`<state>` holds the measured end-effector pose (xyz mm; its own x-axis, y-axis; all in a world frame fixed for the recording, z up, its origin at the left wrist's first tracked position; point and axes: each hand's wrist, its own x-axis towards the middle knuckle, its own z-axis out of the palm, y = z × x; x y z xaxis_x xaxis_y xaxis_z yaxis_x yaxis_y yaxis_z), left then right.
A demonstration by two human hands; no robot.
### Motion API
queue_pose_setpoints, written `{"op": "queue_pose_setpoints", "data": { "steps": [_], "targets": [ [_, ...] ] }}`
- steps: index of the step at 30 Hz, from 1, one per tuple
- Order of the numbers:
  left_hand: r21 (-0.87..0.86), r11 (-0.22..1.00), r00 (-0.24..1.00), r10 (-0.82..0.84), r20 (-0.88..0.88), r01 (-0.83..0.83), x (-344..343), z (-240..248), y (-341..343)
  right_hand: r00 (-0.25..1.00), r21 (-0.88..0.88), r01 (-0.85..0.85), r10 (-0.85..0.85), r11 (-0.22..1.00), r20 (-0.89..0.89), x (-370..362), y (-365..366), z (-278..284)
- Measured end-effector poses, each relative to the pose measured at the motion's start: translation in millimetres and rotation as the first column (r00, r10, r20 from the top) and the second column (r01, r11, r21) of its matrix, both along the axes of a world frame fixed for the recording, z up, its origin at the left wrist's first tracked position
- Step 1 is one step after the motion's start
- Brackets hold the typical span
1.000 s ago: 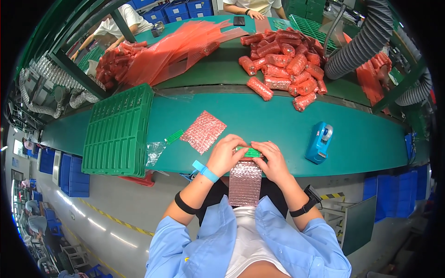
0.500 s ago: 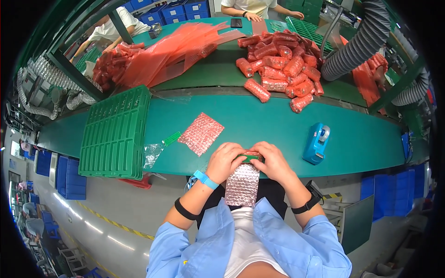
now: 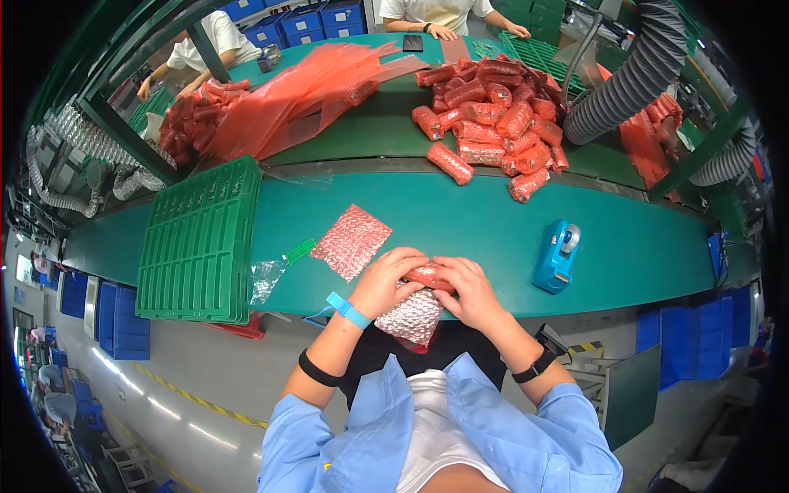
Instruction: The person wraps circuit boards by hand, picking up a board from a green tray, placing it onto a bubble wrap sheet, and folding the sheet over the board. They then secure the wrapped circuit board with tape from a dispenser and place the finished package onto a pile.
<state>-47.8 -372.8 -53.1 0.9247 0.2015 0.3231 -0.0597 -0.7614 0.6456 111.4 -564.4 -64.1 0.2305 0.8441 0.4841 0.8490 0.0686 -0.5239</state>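
Note:
At the table's near edge, my left hand [image 3: 385, 285] and my right hand [image 3: 469, 289] are closed around the two ends of a red bubble-wrap roll [image 3: 427, 276]. The roll's silvery loose flap [image 3: 411, 317] hangs over the edge toward my lap. What lies inside the roll is hidden. Beyond my left hand, a flat pinkish-red bubble-wrap sheet [image 3: 352, 242] rests on the green table [image 3: 460, 220]. Farther left are narrow green pieces [image 3: 299, 251] and a clear plastic bag [image 3: 265, 280].
A green ribbed tray [image 3: 197, 242] leans at the left. To the right stands a blue tape dispenser [image 3: 556, 259]. Across the table are a heap of red wrapped rolls [image 3: 501, 111], loose red bubble wrap [image 3: 304, 99] and a grey hose [image 3: 629, 78]. Two people work at the far side.
The silvery wrap has shortened as my hands rolled it up. A green piece that showed between my fingers is now covered by red wrap. The whole view has shifted slightly.

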Motion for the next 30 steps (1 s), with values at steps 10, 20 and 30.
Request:
{"op": "queue_pose_setpoints", "data": {
  "steps": [10, 20, 30],
  "targets": [
    [0.194, 0.926, 0.941, 0.294, 0.171, -0.324, -18, -8, -34, 0.998, -0.071, 0.049, -0.052, 0.996, -0.032, -22, -4, -5],
    [0.267, 0.943, 0.98, 0.185, 0.078, -0.199, -18, -17, -31, 0.999, -0.037, 0.035, -0.035, 0.999, -0.02, -17, -6, -3],
    [0.078, 0.878, 0.881, 0.473, 0.018, -0.472, -51, 8, 33, 0.994, -0.074, 0.111, -0.109, 0.991, 0.029, -19, -5, -2]
  ]
}}
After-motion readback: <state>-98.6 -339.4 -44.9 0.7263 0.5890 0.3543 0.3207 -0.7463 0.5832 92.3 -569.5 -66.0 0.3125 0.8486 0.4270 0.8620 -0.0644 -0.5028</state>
